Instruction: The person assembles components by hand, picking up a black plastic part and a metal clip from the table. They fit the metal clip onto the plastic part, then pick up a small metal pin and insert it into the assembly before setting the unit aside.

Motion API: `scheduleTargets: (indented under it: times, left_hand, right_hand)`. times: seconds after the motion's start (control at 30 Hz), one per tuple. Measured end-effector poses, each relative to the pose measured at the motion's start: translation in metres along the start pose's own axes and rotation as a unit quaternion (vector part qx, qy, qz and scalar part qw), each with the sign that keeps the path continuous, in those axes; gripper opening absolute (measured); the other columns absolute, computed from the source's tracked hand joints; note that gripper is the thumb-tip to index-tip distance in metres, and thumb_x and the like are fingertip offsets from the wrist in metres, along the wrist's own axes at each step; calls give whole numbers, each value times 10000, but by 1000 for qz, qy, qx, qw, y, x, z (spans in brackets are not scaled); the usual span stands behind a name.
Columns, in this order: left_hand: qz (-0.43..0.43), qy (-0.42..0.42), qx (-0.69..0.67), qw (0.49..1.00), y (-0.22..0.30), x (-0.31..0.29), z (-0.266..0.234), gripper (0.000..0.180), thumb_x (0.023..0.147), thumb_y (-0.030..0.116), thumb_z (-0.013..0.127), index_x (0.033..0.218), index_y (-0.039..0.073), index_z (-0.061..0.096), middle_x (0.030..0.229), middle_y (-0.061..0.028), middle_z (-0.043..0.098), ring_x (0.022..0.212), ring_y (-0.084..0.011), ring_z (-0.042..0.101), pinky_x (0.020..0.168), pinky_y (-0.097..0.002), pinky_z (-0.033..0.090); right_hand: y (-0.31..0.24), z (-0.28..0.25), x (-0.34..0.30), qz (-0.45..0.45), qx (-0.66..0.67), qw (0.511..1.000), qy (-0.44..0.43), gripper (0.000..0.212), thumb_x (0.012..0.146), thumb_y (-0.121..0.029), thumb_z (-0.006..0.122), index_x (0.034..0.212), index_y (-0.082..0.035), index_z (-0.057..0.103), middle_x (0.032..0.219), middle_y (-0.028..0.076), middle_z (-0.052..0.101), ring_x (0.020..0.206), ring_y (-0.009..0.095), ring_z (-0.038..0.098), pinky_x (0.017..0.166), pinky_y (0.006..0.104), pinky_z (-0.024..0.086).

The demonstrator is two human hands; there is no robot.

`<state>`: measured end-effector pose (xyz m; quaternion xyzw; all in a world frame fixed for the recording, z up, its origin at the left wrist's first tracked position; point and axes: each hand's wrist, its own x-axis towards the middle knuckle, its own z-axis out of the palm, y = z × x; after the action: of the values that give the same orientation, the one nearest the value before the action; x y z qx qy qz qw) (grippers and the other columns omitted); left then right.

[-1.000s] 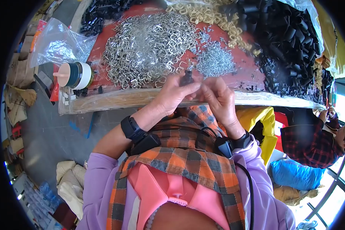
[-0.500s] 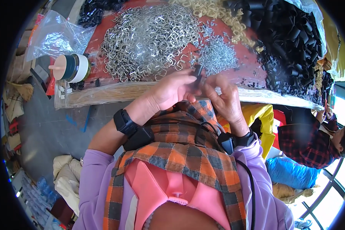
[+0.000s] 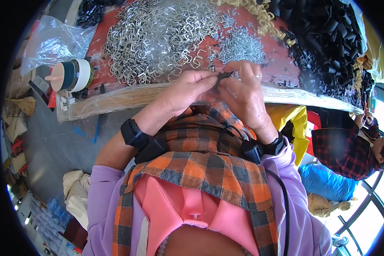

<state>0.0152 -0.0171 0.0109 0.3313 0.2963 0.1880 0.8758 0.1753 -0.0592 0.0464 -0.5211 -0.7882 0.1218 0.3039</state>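
A small black plastic piece [image 3: 223,77] is pinched between my two hands just above the table's front edge; its exact shape is partly hidden by the fingers. My left hand [image 3: 187,91] grips it from the left with thumb and fingers closed. From the right, my right hand [image 3: 246,89] is closed at the same piece, its fingers bent over it. Right behind the hands lies a heap of small silvery screw-like parts [image 3: 242,47]. To its left spreads a large pile of bent, U-shaped metal hooks [image 3: 151,42].
Black curved plastic pieces [image 3: 328,36] are heaped at the far right, beside beige plastic parts [image 3: 265,22]. A lidded jar [image 3: 80,75] and a clear plastic bag [image 3: 55,42] sit at the left. A wooden rail [image 3: 111,102] edges the red table. Another person [image 3: 345,151] works at the right.
My right hand has come in from the right and closed on the black piece, which now tilts lower and shows less. The view has shifted slightly.
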Motion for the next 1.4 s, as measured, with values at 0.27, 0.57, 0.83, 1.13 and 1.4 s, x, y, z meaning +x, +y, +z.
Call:
scheduleTargets:
  times: [0.27,0.57,0.83,1.13,1.4]
  left_hand:
    - [-20,-34,45,998,5,0,0,351,848,149,433,1150,-21,383,1010,-89,503,871,-149,531,772,-279,453]
    - [-7,1,-60,998,5,-7,-8,259,838,126,442,1055,-15,441,1007,-125,510,891,-207,540,782,-309,456]
    - [32,27,-139,989,15,-32,-32,188,830,102,444,971,-14,489,972,-143,540,876,-219,550,784,-291,455]
    - [74,25,-183,980,15,-36,-38,189,834,100,430,982,-1,491,978,-161,534,904,-232,540,805,-300,446]
    - [106,42,-166,979,12,-37,-32,205,819,111,469,999,21,503,969,-117,547,943,-219,516,845,-319,407]
  right_hand:
    - [-2,4,4,74,-2,996,-51,95,558,-33,596,629,-61,540,896,50,484,847,257,416,733,349,329]
    - [2,8,16,30,53,998,-27,96,579,-46,603,669,-61,573,910,41,506,831,244,437,744,332,347]
    - [19,27,42,18,23,999,27,152,614,-95,607,759,-67,567,858,68,523,725,236,482,668,325,383]
    - [32,58,59,-125,-184,973,-56,121,659,-115,558,676,-58,452,713,71,497,628,243,508,581,335,394]
    - [21,23,51,124,159,971,-131,82,746,-80,512,751,0,527,670,98,541,596,191,546,551,277,427]
